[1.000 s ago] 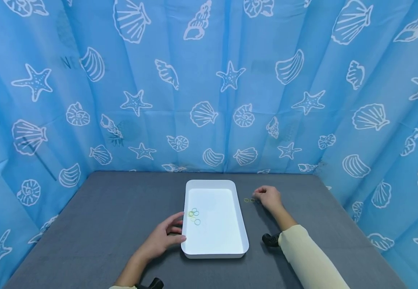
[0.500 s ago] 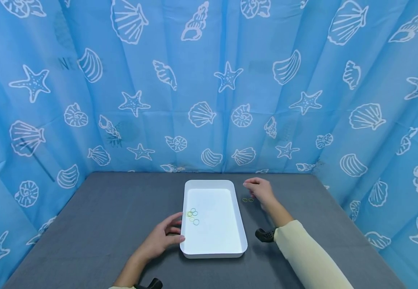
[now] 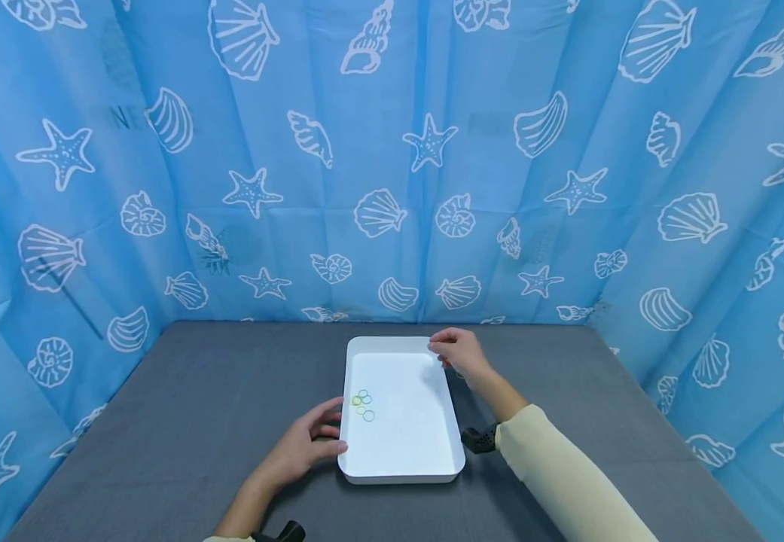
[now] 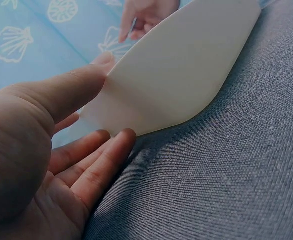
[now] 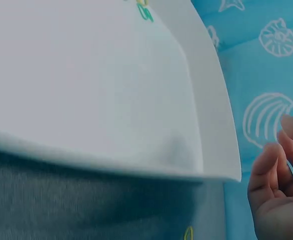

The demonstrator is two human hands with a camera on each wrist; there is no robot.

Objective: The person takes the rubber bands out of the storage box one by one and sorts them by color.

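Several thin rubber bands, yellow and green (image 3: 368, 415), lie in the left part of a white rectangular tray (image 3: 405, 477). My left hand (image 3: 306, 449) rests against the tray's left outer wall, fingers spread and relaxed; its thumb and fingertips touch the wall in the left wrist view. Over the tray's far right corner, my right hand (image 3: 458, 352) is raised with thumb and fingers pinched together. A thin dark rubber band (image 4: 134, 24) shows at its fingertips in the left wrist view. In the right wrist view, those fingers (image 5: 264, 162) are partly cut off by the frame.
A yellow rubber band (image 5: 188, 234) lies on the grey cloth-covered table (image 3: 229, 391) just right of the tray, partly behind the right hand in the head view. A blue shell-print curtain (image 3: 392, 248) hangs along the table's back and sides. Black wrist cameras (image 3: 478, 440) sit below both hands.
My right hand has lifted from beside the bands on the table and moved left to the tray's far right corner. My left hand and the tray have stayed in place.
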